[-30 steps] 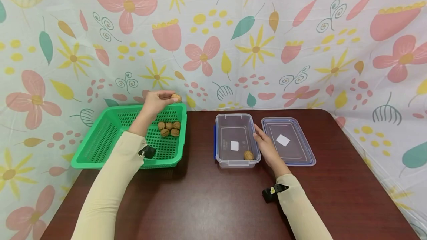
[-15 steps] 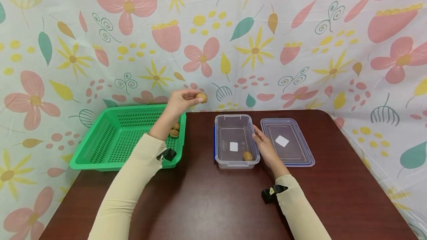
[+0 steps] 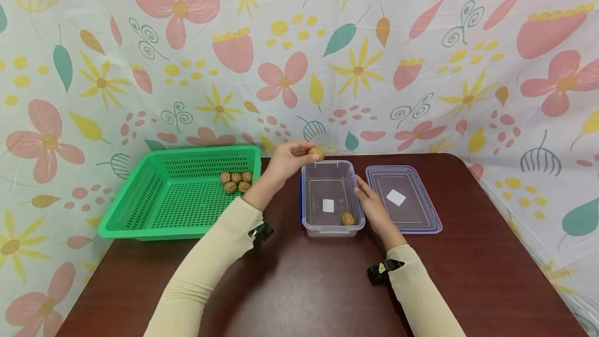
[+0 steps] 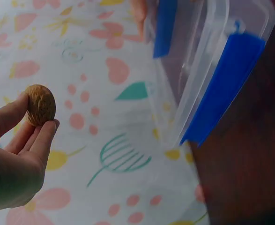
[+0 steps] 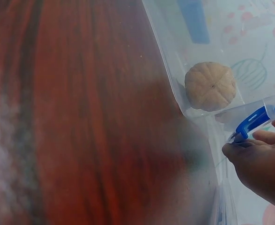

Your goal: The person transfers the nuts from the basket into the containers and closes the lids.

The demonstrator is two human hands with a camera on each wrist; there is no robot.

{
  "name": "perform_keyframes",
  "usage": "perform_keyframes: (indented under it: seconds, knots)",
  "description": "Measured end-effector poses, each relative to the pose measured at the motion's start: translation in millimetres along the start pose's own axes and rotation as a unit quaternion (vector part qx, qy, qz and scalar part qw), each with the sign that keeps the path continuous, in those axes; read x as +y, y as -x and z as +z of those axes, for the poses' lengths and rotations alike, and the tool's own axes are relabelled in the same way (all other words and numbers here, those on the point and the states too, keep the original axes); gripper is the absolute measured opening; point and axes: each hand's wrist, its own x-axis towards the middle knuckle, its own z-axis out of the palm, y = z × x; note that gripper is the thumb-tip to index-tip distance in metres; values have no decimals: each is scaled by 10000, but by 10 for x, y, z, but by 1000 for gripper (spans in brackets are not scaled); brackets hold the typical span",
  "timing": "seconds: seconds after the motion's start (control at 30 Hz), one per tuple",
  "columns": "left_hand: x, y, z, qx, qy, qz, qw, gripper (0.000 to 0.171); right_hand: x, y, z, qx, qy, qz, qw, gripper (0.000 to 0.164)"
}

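My left hand pinches a walnut between thumb and fingertips, just above the far left corner of a clear plastic container. In the left wrist view, the held walnut is apart from the container and its blue side latch. A second walnut lies in the container's near right corner. My right hand rests along the container's right side with fingers extended. The right wrist view shows its thumb by a blue latch, near the walnut inside.
A green plastic basket stands at the left, with several walnuts in its right part. The clear lid lies flat to the right of the container, behind my right hand. A flower-patterned cloth hangs behind the dark wooden table.
My left hand has carried the walnut right, from above the basket to the container's far left corner, dipping slightly at the end. The right hand has stayed at the container's side.
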Motion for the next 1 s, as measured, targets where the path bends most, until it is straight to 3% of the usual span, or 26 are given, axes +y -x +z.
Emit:
perform_keyframes:
  seconds: [0.2,0.6,0.8,1.0]
  knots:
    - [-192,25,268,59,188,-107,9997,32,15,4,6,12,13,22,10000,52]
    - [-566,108,688,-63,85,-362,9993,29,5,8,-1,-44,112,143,9998,52]
    - [-718,134,832,-231,464,-443,9977,30,-202,89,-1,-145,21,253,9996,52]
    - [-851,140,945,-233,188,-659,9974,30,-388,178,33,-187,103,282,9994,52]
